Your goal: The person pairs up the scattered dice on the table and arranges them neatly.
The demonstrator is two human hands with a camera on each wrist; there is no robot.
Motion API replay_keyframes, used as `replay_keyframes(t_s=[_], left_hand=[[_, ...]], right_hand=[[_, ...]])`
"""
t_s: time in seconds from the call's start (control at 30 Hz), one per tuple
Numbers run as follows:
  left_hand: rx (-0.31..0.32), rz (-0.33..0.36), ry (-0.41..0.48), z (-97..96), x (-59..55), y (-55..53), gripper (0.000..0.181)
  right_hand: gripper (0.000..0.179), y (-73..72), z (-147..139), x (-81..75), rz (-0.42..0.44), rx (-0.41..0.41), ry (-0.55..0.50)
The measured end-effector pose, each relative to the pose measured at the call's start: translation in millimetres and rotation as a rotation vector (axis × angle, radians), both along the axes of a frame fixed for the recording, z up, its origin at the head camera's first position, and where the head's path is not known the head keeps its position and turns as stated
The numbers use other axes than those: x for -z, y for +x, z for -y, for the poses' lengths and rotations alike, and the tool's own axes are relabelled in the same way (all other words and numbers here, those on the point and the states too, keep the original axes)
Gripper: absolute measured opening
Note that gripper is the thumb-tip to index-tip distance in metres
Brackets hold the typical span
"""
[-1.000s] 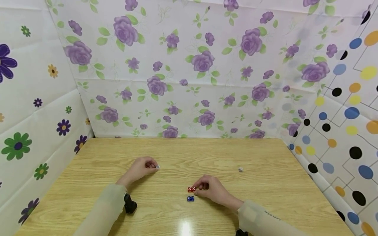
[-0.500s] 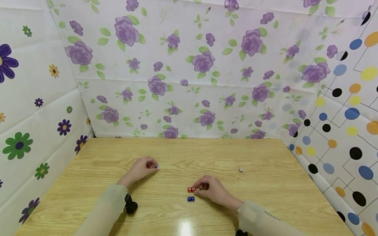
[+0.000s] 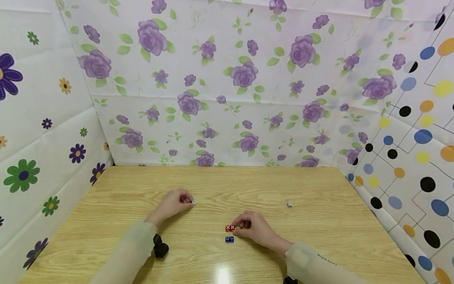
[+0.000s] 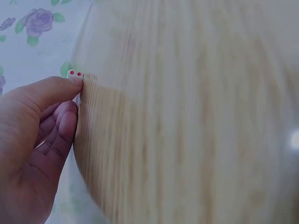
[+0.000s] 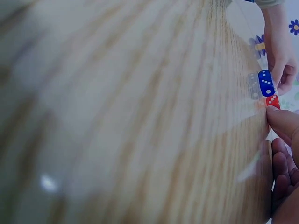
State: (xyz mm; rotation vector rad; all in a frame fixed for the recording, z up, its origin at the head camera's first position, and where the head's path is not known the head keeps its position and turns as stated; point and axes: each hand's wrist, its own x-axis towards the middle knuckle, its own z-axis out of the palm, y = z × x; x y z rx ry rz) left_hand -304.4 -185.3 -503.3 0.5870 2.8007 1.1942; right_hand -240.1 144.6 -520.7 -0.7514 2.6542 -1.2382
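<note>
In the head view my left hand [image 3: 174, 205] pinches a white die [image 3: 194, 202] between thumb and fingers. The left wrist view shows red pips on that white die [image 4: 74, 74] above the thumb tip. My right hand [image 3: 257, 228] grips the right end of two red dice [image 3: 229, 228] that sit side by side on the table. Just nearer to me lie two blue dice [image 3: 229, 239], also side by side. In the right wrist view the thumb rests against a red die [image 5: 272, 101], partly covering it, beside a blue die [image 5: 266, 83].
Another white die [image 3: 289, 204] sits apart on the right part of the wooden table [image 3: 227, 181]. Patterned cloth walls [image 3: 227, 118] stand at the table's back and both sides. Black wrist cameras [image 3: 160, 246] are strapped to the wrists.
My left hand has slid slightly to the right, carrying the white die with it. The right hand and the red and blue dice have stayed in place.
</note>
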Motion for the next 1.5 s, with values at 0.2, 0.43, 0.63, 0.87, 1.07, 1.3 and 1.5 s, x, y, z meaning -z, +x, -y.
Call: replay_keyframes(t_s=[0.2, 0.43, 0.63, 0.87, 1.07, 1.3, 1.5], left_hand=[[0.051, -0.020, 0.006, -14.3, 2.0, 0.5, 0.006], [0.084, -0.037, 0.032, -28.9, 2.9, 0.7, 0.006], [0.094, -0.040, 0.015, -39.8, 3.1, 2.2, 0.007], [0.089, -0.006, 0.016, -49.1, 4.4, 4.2, 0.007], [0.109, -0.024, 0.019, -58.2, 5.4, 5.6, 0.008], [0.123, -0.030, 0.034, -70.4, 4.9, 11.2, 0.009], [0.134, -0.004, 0.049, -79.7, 3.2, 18.6, 0.008]], right_hand=[[0.014, -0.3, -0.8, 1.6, -0.006, -0.003, -0.007], [0.013, 0.3, -0.3, 1.1, 0.001, 0.005, 0.001], [0.014, 0.1, 0.3, 1.2, 0.001, 0.013, 0.012], [0.014, -0.2, 1.2, 1.7, 0.004, 0.013, 0.006], [0.014, -0.8, 1.7, 1.3, -0.005, 0.013, 0.005], [0.013, -0.5, 1.5, -0.3, 0.002, 0.014, 0.003], [0.013, -0.5, 1.1, 0.9, -0.004, 0.014, 0.003]])
